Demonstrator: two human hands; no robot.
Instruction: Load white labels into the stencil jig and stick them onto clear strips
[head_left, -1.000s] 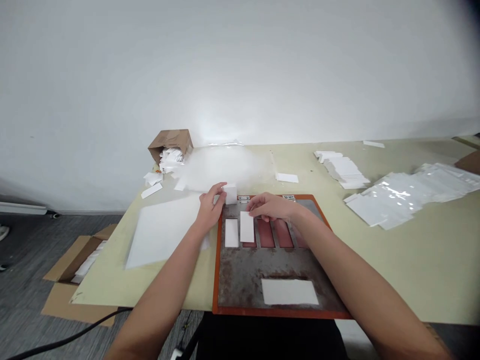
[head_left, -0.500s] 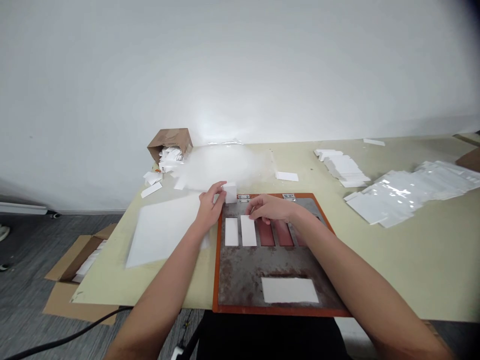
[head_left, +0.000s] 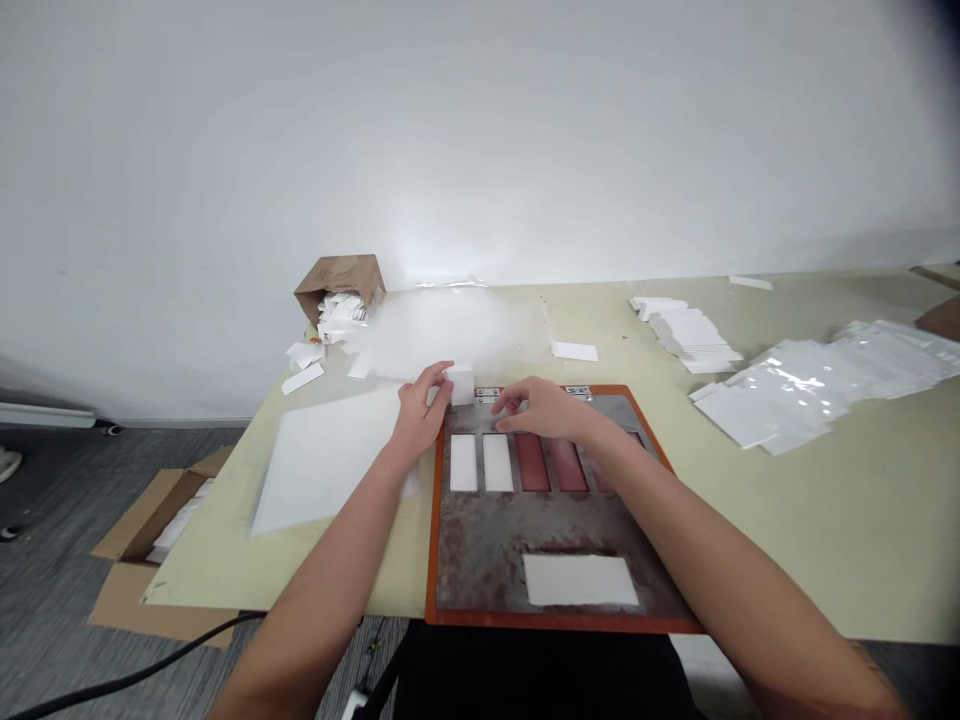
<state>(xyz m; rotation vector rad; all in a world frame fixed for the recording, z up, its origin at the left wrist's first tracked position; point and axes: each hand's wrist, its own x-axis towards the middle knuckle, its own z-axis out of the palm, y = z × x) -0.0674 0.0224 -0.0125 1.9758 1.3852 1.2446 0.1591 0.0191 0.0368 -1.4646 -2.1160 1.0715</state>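
A dark metal plate (head_left: 480, 545) with an orange rim and hinges lies in front of me. White cards fill its two leftmost slots, the first card (head_left: 463, 463) and the second card (head_left: 498, 463). Farther right, the slots show a reddish base (head_left: 533, 463). My left hand (head_left: 422, 410) pinches small white cards (head_left: 461, 384) at the plate's far left corner; their number cannot be made out. Over the upper part of the plate, my right hand (head_left: 536, 410) hovers with thumb and fingers apart and nothing visible between them. A larger white card (head_left: 581, 580) lies near the plate's front edge.
A cardboard box (head_left: 341, 275) of white cards lies at the back left, beside translucent sheets (head_left: 322, 460). Fanned white cards (head_left: 694, 335) and plastic-wrapped ones (head_left: 795, 385) lie to the right. An open carton (head_left: 135, 520) stands on the floor.
The second card now lies flush in its slot. My right hand has let go of it and risen slightly away; my left hand has stayed in place.
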